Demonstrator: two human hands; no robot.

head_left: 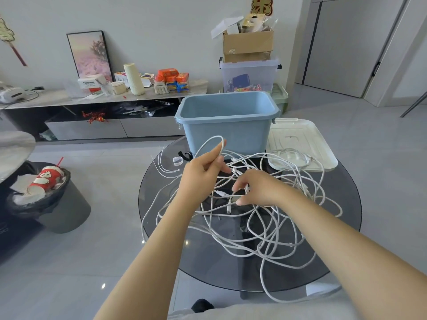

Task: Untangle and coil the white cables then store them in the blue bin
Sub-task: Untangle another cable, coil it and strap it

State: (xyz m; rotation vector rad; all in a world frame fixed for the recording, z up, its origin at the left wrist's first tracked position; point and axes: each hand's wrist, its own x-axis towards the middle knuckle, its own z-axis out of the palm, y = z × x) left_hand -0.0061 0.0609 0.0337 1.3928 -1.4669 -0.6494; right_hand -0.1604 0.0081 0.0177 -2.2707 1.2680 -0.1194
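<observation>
Left hand (203,167) grip is closed round a raised loop of white cable, right hand (256,188) pinches a strand down in the tangle.

The white cables (272,229) sprawl over the round glass table (342,204), too knotted to count. One blue bin (227,121) behind looks empty, inside only partly visible. One white lid (302,139) beside it, one trash can (46,204) stuffed with rubbish.

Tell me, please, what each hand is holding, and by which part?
Left hand grips a raised loop of the white cables; right hand pinches a strand mid-tangle, near a connector.
</observation>
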